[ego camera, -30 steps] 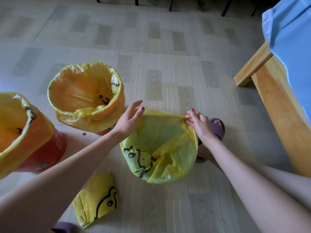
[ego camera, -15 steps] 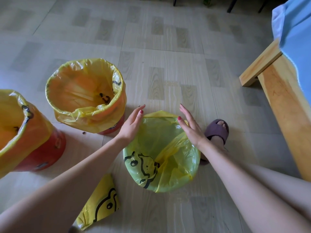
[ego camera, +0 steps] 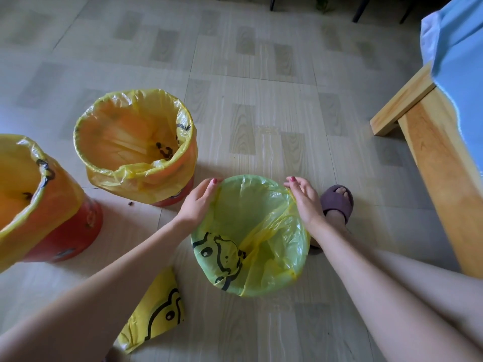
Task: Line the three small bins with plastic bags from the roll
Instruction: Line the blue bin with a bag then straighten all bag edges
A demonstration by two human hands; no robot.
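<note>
With two red bins already lined at the frame's left, the left hand (ego camera: 196, 205) and right hand (ego camera: 304, 202) are gripping the thin yellow duck-print plastic bag (ego camera: 251, 236) in curled fingers, folding it over the third bin at centre, and next its rim likely needs tugging down evenly.

- My left hand (ego camera: 196, 205), which a second ago lay flat beside the near bin with fingers straight, now curls over the left edge of the thin yellow plastic bag with the black cartoon print (ego camera: 251, 236) and grips it.
- My right hand (ego camera: 304, 201) pinched the bag's far right edge a second ago, opened flat over the mouth half a second ago, and now holds the right edge again.
- The bag's mouth, squashed and slanted before, now lies spread wide and round between my hands.
</note>
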